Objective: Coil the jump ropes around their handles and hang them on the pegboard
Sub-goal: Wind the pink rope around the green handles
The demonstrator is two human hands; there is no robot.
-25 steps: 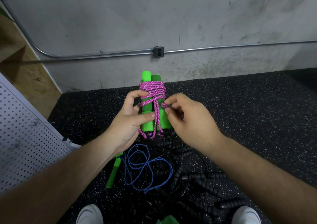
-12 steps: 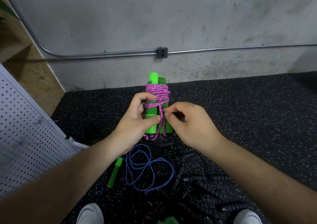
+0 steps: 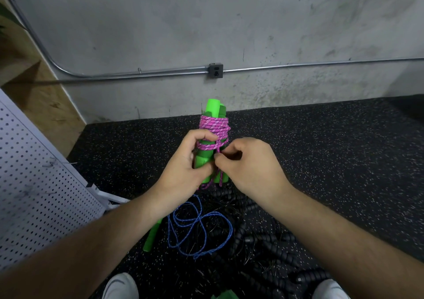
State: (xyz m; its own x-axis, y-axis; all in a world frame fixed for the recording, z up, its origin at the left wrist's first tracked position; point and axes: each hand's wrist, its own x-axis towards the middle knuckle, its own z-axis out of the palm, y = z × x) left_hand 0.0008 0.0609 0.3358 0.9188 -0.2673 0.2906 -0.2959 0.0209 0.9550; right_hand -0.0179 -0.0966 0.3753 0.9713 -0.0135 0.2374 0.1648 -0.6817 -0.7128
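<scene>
Change: right hand has pulled the rope tail in tight; new lower turn.
Grip: left hand clasps handles; right pinches tail.
Meaning: coil nearly secured; pegboard next.

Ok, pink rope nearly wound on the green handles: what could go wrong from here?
The right hand only pinches the tail of the pink braided rope; if it slips, the coil on the green foam handles may loosen. The blue braided rope lies tangled by the white shoes, possibly a tripping snag.
</scene>
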